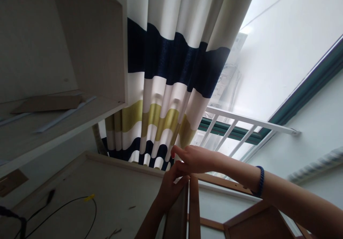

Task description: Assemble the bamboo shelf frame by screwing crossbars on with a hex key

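My left hand [173, 184] is closed at the upper end of a narrow brown wooden panel [178, 214], its thumb lying against the panel's top. Just above it, my right hand [197, 158] has its fingers bent into a pinch close to the left fingertips. Whatever sits between the right fingers, if anything, is hidden. A dark blue beaded band [261, 180] circles my right wrist. Beside the panel runs an upright brown wooden strip [194, 206], with a thin gap between them. A brown rail with small holes [222, 182] meets the strip near its top.
Behind my hands hangs a white, navy and green curtain [171, 60]. A white window rail [249, 122] stands to the right. At left are a pale shelf [99, 122] with a cardboard piece [48, 103], and a light surface [107, 181] carrying a black cable [63, 205].
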A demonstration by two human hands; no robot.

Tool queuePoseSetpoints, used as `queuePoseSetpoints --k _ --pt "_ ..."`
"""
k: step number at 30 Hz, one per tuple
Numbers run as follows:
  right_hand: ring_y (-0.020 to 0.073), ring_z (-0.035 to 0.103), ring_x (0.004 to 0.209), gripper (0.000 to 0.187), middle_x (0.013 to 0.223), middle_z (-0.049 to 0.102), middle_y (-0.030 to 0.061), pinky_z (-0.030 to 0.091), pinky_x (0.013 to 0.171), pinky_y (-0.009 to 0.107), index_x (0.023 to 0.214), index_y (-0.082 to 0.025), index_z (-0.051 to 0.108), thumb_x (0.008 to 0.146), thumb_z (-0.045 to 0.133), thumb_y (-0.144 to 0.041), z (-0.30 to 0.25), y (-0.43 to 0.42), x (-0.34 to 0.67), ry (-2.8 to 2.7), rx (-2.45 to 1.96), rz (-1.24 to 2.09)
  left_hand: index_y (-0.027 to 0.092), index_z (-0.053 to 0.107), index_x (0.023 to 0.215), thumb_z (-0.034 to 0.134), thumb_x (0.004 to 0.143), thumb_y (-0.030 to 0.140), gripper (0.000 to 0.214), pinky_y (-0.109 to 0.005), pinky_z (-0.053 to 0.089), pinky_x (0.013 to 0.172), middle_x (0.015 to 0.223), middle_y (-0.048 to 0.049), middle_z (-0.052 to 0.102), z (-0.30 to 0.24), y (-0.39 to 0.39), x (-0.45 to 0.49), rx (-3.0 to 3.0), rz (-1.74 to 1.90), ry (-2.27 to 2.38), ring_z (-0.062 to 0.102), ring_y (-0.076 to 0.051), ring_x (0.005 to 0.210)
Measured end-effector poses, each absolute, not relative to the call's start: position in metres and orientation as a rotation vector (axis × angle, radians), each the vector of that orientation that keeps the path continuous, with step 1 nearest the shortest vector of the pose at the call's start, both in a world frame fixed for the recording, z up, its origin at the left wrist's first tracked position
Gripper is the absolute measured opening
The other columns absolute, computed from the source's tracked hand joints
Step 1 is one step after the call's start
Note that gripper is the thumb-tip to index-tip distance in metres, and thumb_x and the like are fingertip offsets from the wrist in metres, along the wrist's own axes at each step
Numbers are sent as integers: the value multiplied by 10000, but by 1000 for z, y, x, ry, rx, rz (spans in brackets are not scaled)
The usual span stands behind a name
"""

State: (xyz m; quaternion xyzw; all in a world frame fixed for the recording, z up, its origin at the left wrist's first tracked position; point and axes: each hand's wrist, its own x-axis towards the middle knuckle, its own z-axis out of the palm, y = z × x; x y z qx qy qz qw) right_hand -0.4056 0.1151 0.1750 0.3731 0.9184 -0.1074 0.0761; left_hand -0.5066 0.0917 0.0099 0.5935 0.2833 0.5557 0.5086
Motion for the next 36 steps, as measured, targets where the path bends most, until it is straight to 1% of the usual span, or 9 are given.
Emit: queuePoseSetpoints --k 8,12,15,19,22,24,28,32,36 --pt "80 543 586 282 802 569 1 473 514 225 1093 -141 494 911 439 -349 157 122 -394 2716 1521 -421 207 533 961 587 769 217 199 -252 476 734 861 -8 634 14 91 -508 1421 1347 661 606 -156 802" --pt "78 552 572 260 766 577 -10 477 518 223 1089 -137 499 925 417 -321 144 123 -387 2774 1527 -388 215 529 967 586 768 199 208 -250 476 750 888 -9 631 13 91 -508 1403 1330 648 607 -155 833" --pt "111 569 611 262 765 597 18 461 530 246 1121 -131 488 940 354 -266 148 120 -382 2867 1367 -247 216 531 958 592 762 195 207 -241 474 736 844 3 624 13 93 -509 1392 1316 647 602 -145 802" --pt "208 559 939 328 1143 553 141 469 697 325 1167 -129 498 917 386 -309 165 120 -372 2985 949 -10 213 520 951 587 766 203 197 -239 465 725 867 2 609 11 93 -508 1383 1323 658 589 -141 798" --pt "221 440 1153 356 1270 499 105 397 908 361 1175 -133 520 909 414 -345 177 126 -363 2992 591 85 211 496 974 566 793 237 196 -239 460 702 899 -10 591 12 90 -507 1384 1325 655 578 -148 811" --pt "212 415 1184 405 1272 506 98 364 958 356 1210 -115 496 910 411 -373 181 130 -358 2977 457 139 207 483 969 548 811 267 181 -235 458 680 910 -20 580 14 87 -506 1387 1320 640 573 -151 809" --pt "197 444 1156 440 1245 528 103 400 927 328 1216 -95 486 904 421 -397 186 136 -355 2944 345 236 205 445 969 510 837 328 191 -235 453 647 862 -20 559 15 83 -502 1378 1323 607 567 -143 744" --pt "168 527 1000 397 1183 562 97 462 763 276 1152 -96 524 925 368 -382 188 137 -359 2905 283 334 209 420 990 509 832 369 242 -265 456 686 819 -20 562 9 85 -495 1322 1368 602 582 -166 759" --pt "179 527 887 398 1046 595 118 431 664 284 1072 -80 557 937 324 -374 188 138 -362 2856 174 438 212 430 977 534 820 357 237 -251 446 681 827 -14 566 4 87 -494 1317 1395 630 581 -157 756"
